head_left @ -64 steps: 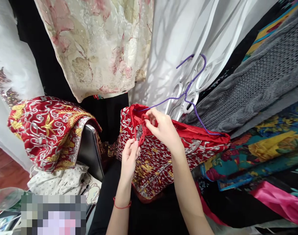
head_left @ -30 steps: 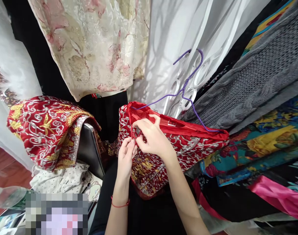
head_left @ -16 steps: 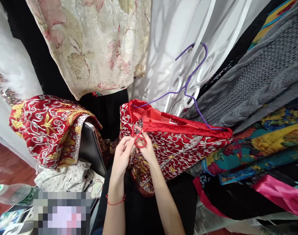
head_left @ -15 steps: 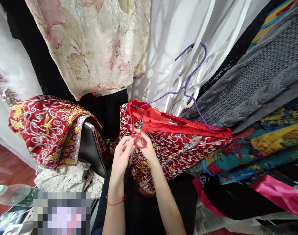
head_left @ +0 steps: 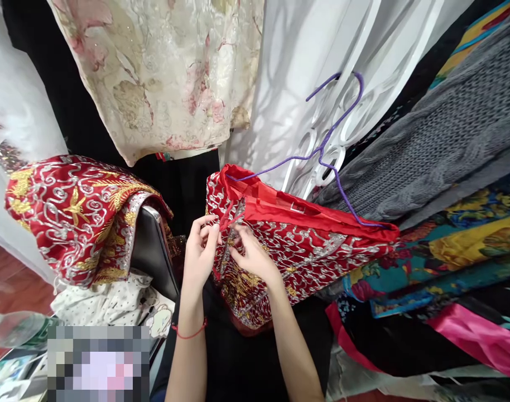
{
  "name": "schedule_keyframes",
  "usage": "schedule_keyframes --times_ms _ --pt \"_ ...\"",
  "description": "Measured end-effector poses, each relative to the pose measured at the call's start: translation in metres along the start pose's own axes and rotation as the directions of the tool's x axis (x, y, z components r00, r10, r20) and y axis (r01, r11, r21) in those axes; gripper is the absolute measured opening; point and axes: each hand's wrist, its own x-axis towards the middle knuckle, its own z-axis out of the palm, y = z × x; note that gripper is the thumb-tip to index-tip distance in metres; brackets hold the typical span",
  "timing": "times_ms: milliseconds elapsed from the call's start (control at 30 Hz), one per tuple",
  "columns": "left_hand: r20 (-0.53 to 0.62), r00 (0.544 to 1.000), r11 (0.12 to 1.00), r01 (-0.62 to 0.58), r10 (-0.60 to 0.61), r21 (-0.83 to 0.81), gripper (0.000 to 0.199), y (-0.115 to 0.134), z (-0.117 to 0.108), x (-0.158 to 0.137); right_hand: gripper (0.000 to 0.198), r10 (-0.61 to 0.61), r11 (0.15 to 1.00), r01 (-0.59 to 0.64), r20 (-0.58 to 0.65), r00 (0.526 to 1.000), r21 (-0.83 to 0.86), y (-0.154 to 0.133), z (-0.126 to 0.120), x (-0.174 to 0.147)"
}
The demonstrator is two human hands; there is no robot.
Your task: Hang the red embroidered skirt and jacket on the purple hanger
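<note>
A red skirt-like garment point(head_left: 297, 251) with silver and gold embroidery hangs from a purple hanger point(head_left: 321, 149), its red satin waistband point(head_left: 275, 211) uppermost. At the waistband's left part, a thin red cord point(head_left: 226, 219) lies bunched near a slit. My left hand point(head_left: 201, 245) has its fingers curled, with thumb and fingertips closed at the cord's left side. My right hand point(head_left: 255, 254) is just to the right, thumb and fingers apart over the embroidery. Its fingertips are blurred by motion. A loose red end shows below my left hand.
Left, a matching red embroidered cloth point(head_left: 75, 218) drapes over a dark chair back point(head_left: 154, 251). Dotted white cloth point(head_left: 108, 301) and a plastic bottle point(head_left: 20, 329) lie lower left. A floral cream garment point(head_left: 163, 78) hangs ahead; a grey knit point(head_left: 439, 123) and patterned clothes hang right.
My hands have moved apart, the left one leftward and the right one slightly to the right. The round loop of red cord between them is gone; the cord now sits bunched near the waistband.
</note>
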Motion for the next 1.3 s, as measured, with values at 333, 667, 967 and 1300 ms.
schedule_keyframes --times_ms 333,667,967,1300 --pt "0.076 0.977 0.968 -0.209 0.200 0.142 0.028 0.030 0.015 0.015 0.031 0.000 0.977 0.072 -0.342 0.940 0.199 -0.018 -0.005 0.037" --pt "0.021 0.971 0.965 -0.238 0.238 0.107 0.029 0.052 0.034 0.031 0.025 0.089 0.986 -0.152 -0.565 0.820 -0.066 -0.041 -0.031 0.022" --pt "0.127 0.965 0.904 -0.261 0.232 0.338 0.026 0.004 0.034 0.047 0.024 0.026 0.962 0.117 -0.510 0.860 0.246 -0.064 -0.045 0.040" --pt "0.120 0.893 0.816 -0.445 0.433 0.369 0.007 -0.002 0.053 0.076 0.021 -0.209 0.960 0.272 -0.462 0.862 0.072 -0.062 -0.067 0.048"
